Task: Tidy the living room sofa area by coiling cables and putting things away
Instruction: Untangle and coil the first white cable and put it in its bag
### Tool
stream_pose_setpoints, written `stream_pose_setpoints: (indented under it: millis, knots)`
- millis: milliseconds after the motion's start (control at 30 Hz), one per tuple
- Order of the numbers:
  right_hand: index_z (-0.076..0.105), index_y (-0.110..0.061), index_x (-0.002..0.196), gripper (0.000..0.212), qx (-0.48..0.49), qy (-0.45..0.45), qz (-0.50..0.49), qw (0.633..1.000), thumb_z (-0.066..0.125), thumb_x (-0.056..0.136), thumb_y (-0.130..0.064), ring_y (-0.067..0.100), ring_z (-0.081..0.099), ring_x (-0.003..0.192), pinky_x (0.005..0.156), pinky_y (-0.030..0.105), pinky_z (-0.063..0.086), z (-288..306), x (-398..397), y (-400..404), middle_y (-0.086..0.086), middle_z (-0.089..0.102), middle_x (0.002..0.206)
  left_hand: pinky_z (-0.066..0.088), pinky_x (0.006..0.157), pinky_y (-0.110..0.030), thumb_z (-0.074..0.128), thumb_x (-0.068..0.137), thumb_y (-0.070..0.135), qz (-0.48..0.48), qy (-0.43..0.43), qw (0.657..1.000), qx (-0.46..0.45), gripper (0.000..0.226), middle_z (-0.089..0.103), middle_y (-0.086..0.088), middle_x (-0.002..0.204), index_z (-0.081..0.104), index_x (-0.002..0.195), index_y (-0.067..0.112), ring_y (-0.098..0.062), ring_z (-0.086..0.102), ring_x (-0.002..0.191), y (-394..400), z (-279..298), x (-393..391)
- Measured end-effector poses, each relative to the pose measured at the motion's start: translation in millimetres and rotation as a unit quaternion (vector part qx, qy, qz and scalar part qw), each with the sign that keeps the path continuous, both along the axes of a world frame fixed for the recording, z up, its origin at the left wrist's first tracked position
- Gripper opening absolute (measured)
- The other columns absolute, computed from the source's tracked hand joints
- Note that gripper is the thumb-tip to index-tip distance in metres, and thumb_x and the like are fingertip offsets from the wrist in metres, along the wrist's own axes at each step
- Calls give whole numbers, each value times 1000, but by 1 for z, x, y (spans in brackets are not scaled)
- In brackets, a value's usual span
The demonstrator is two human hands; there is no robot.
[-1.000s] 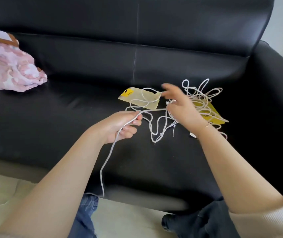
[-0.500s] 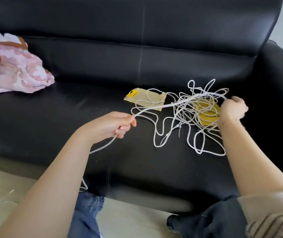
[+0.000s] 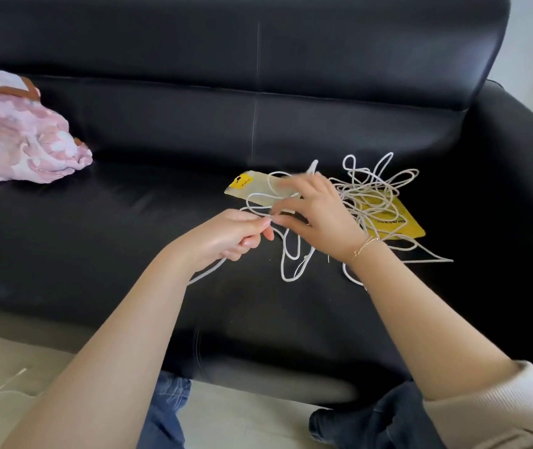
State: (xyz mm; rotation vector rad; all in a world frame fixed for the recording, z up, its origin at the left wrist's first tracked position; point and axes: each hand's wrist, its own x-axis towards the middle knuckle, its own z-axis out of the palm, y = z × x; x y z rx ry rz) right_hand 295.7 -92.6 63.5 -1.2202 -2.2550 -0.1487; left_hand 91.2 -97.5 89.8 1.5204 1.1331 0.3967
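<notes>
Your left hand [image 3: 236, 236] is closed around the white cable [image 3: 372, 196], pinching it at the fingertips while a length trails down past your wrist. Your right hand [image 3: 320, 215] hangs over the tangle, fingers spread and blurred; whether it grips the cable, you cannot tell. The tangle lies on the black sofa [image 3: 129, 228] seat, across two yellow packets [image 3: 397, 222], well apart from a pink blanket [image 3: 19, 140].

both hands [image 3: 318, 218] meet — left [image 3: 231, 236] pinched closed

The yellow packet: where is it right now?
In the head view, the yellow packet lies on the sofa seat right of the right hand, partly under the tangled white cable.
</notes>
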Motion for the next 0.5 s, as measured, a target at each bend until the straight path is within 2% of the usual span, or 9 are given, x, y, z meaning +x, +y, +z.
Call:
stream_pose_setpoints:
  millis: [100, 133, 200, 267, 300, 333, 400, 433, 500]
  knots:
    - [67, -9, 83, 29, -69, 48, -95, 992, 50, 96, -28, 27, 61, 78, 95, 40, 44, -3, 11, 3, 6, 67, 76, 29, 51, -22, 47, 103, 34, 7, 35, 999, 20, 31, 40, 5, 57, 64, 93, 10, -7, 29, 47, 0, 0, -11]
    - [67, -6, 87, 27, -71, 98, -178, 977, 50, 96, -23, 33, 62, 79, 85, 42, 48, 0, 26, 6, 11, 68, 79, 34, 56, -24, 47, 103, 34, 13, 41, 999, 29, 31, 40, 6, 57, 64, 93, 10, -7, 32, 49, 1, 0, -18]
    - [68, -5, 94, 27, -89, 215, -385, 893, 48, 96, -22, 38, 61, 91, 83, 41, 48, 9, 66, 7, 17, 70, 93, 42, 68, -28, 45, 103, 33, 25, 61, 997, 48, 31, 41, 7, 57, 64, 91, 11, -9, 36, 54, 2, 1, -34]
    - [66, -3, 104, 25, -133, 187, -529, 817, 51, 90, -17, 41, 57, 105, 93, 41, 42, 12, 89, 4, 21, 65, 112, 45, 71, -27, 43, 104, 30, 36, 80, 995, 50, 31, 40, 7, 56, 62, 89, 12, -9, 37, 55, 1, 1, -45]
    - [61, -1, 113, 32, -130, 138, -535, 823, 55, 84, -11, 42, 53, 112, 99, 43, 39, 12, 85, 3, 22, 59, 123, 44, 67, -25, 43, 104, 30, 43, 82, 995, 47, 31, 38, 7, 56, 62, 88, 12, -9, 35, 53, 1, 1, -45]
    - [55, 0, 121, 46, -103, 100, -484, 863, 60, 76, -6, 42, 50, 118, 102, 45, 38, 12, 74, 3, 21, 53, 132, 40, 59, -22, 42, 104, 30, 47, 84, 994, 51, 32, 37, 6, 56, 61, 87, 12, -9, 32, 52, 1, 1, -43]
    - [52, -8, 131, 62, -53, 47, -218, 973, 66, 71, -6, 30, 48, 124, 103, 43, 36, 18, 35, -2, 9, 51, 137, 28, 49, -20, 42, 104, 31, 45, 81, 993, 72, 33, 37, 4, 57, 62, 85, 13, -9, 26, 49, 1, 3, -31]
    - [55, -15, 129, 56, -62, 17, -86, 994, 68, 75, -14, 21, 50, 121, 102, 39, 35, 19, 13, -6, 2, 56, 132, 25, 47, -19, 43, 104, 31, 40, 73, 993, 82, 33, 37, 4, 57, 63, 86, 12, -9, 24, 48, 1, 4, -25]
    - [67, -16, 108, 24, -150, 13, 0, 989, 64, 88, -28, 17, 58, 93, 93, 36, 45, 19, -15, -8, 0, 68, 101, 26, 45, -18, 45, 104, 32, 31, 59, 994, 91, 32, 38, 4, 57, 66, 90, 11, -9, 26, 47, 0, 7, -16]
